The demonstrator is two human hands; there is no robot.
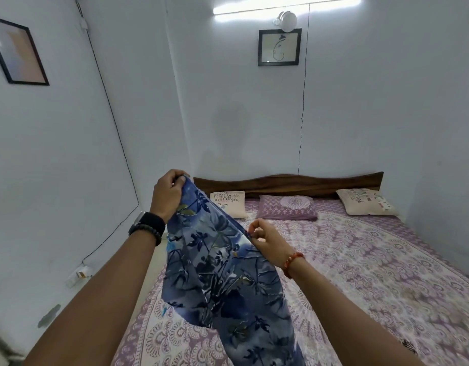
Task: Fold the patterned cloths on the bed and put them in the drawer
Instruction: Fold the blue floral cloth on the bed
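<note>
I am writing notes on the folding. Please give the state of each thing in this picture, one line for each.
blue floral cloth: unfolded, held up over the bed, hanging down.
left hand: grips the cloth's top corner.
right hand: pinches the cloth's edge, lower.
bed: covered by a flat purple patterned sheet.
pillows: three, lying at the headboard.
tube light: on.

A blue floral cloth (223, 273) hangs in the air over the near left part of the bed (373, 260). The left hand (167, 194) grips its top corner, raised high, with fingers (175, 178) curled round the fabric; a black watch and a dark bead bracelet sit on that wrist. The right hand (265, 241), lower and to the right, pinches the cloth's edge; an orange bead bracelet circles its wrist. The bed wears a purple mandala sheet. At the wooden headboard (294, 182) lie two lettered cushions (229, 204) with a purple pillow (287, 207) between them. Two framed pictures (279, 47) hang on the walls.
</note>
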